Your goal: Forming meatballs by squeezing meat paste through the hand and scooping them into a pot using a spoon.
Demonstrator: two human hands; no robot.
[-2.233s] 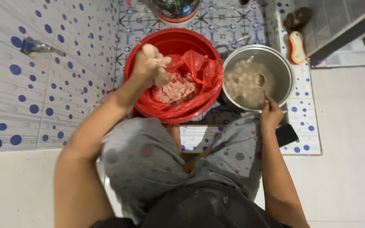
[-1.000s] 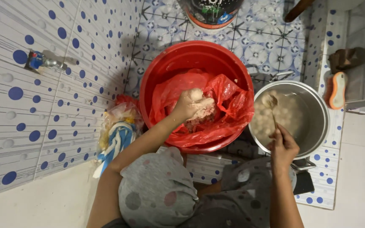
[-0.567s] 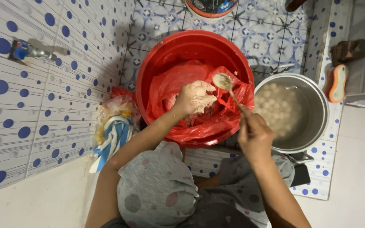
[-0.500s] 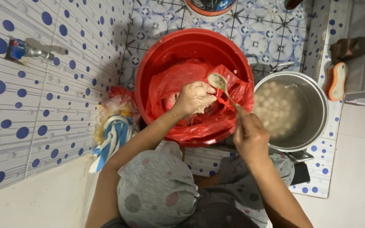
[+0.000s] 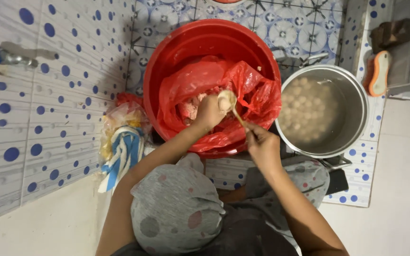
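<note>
I read this as the scooping step. My left hand is clenched on pale paste over the red bag in the basin. My right hand grips the spoon, its bowl touching that fist. Next calls for carrying the ball to the pot just beside.

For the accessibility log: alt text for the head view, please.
Seen from above, the left hand squeezes pale paste over a red bag in a red basin, while the right hand scoops it with a spoon. A steel pot of pale balls stands beside it.
</note>
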